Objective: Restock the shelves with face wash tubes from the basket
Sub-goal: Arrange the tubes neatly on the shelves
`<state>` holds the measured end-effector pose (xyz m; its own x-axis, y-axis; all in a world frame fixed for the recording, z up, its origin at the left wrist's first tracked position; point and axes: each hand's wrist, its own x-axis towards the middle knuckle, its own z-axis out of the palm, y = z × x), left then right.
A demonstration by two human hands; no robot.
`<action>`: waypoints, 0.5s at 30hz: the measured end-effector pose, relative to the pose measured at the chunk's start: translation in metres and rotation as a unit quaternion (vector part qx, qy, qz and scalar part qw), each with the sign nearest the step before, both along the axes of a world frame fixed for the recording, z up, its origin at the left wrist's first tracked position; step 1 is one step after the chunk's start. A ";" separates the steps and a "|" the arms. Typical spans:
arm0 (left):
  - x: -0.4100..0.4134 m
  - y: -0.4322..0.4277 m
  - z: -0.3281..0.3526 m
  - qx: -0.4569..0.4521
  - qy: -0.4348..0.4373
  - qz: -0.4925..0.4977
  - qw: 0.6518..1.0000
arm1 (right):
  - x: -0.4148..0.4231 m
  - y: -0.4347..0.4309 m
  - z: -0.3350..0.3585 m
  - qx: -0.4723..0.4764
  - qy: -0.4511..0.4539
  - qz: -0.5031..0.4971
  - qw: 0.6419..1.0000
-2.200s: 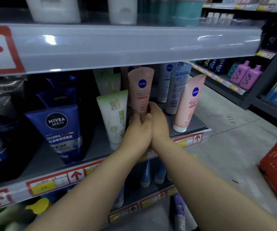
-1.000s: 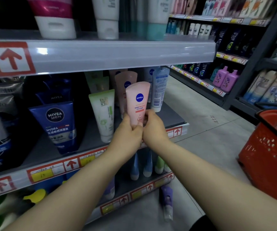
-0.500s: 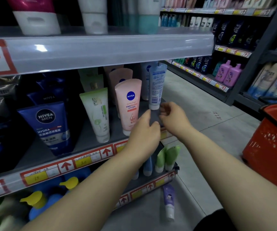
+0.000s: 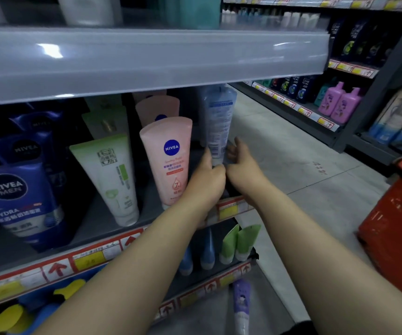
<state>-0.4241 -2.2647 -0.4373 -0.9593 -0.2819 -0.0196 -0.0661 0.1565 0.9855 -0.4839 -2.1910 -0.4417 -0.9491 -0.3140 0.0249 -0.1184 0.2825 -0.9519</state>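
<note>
A pale blue face wash tube [image 4: 219, 122] stands at the right end of the middle shelf [image 4: 103, 252]. Both hands meet at its lower end. My left hand [image 4: 204, 182] presses against its left side with a finger running up the tube. From the right, my right hand [image 4: 242, 160] cups it with the fingers spread. The tube's cap is hidden between the hands. A pink Nivea tube [image 4: 168, 160] stands upright just left of my left hand, with another pink tube [image 4: 157, 108] behind it. The red basket [image 4: 398, 228] sits at the right edge.
A green-and-white tube [image 4: 113, 177] and a blue Nivea Men tube [image 4: 18, 201] stand further left. The upper shelf's edge [image 4: 146, 61] hangs low over the tubes. Green tubes [image 4: 240, 243] stand on the shelf below, and a purple tube [image 4: 241, 303] lies lower down. The aisle floor [image 4: 299, 165] runs to the right.
Both hands have let go of the pink Nivea tube, which now stands on the shelf. They have moved right to the base of the pale blue tube.
</note>
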 end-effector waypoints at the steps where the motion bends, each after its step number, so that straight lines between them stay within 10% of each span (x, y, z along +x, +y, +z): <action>1: -0.001 -0.001 0.000 0.004 -0.005 0.005 1.000 | 0.000 -0.001 -0.001 0.006 0.004 -0.005 1.000; 15: 0.015 0.012 0.006 -0.058 0.004 -0.025 0.998 | 0.017 0.037 -0.002 0.123 0.119 -0.034 0.985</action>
<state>-0.4086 -2.2530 -0.4310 -0.9723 -0.2329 0.0183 -0.0470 0.2719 0.9612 -0.4672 -2.1537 -0.4434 -0.9445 -0.2749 0.1797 -0.3025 0.5152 -0.8019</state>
